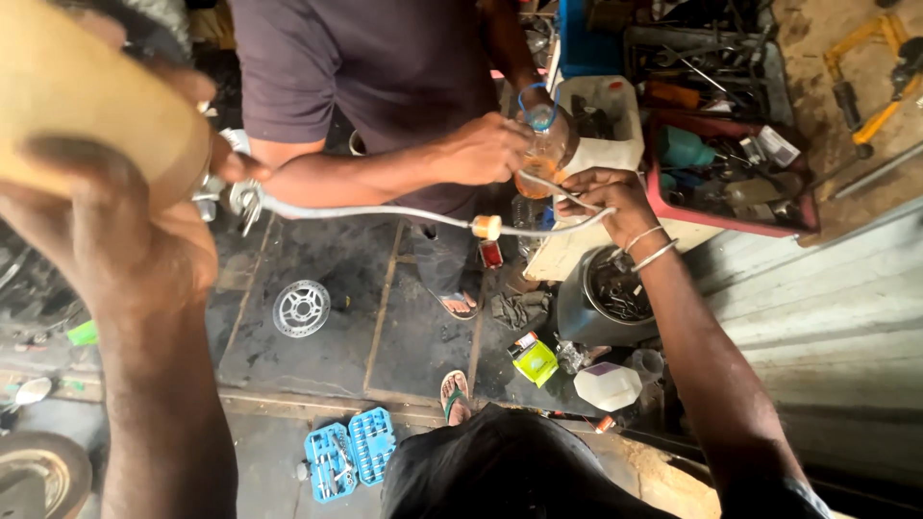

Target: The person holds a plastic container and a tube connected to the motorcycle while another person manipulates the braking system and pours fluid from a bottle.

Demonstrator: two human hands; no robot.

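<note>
Two hands at work: both belong to the camera wearer, and a second person stands facing them.
Left hand [115, 231]: raised close to the camera, forearm running up from the lower edge, fingers curled round a yellow-tan container [87, 106] held tilted; the grip is closed on its body.
Container outlet: metal fittings [231, 192] at its lower end, just right of the left hand's fingertips, join a grey hose [385, 213].
Hose: runs rightward from the left hand to the right hand, with a small cream inline filter [486, 227] between them.
Right hand [601, 197]: arm stretched forward, two bangles on the wrist, fingertips pinching the far end of the hose.
Clear bottle [543, 159]: just above the right hand, holding orange liquid in its lower part; blue ring at its neck.
Other person's hand [486, 149]: closed round the bottle from the left.
White jerrycan [606, 144]: behind the bottle, beyond the right hand.
Grey pot [611, 298]: below the right wrist, filled with small metal parts.
Red tray [735, 168]: right of the right hand, cluttered with tools.
Blue socket case [351, 452]: open on the floor, below and between the arms.
</note>
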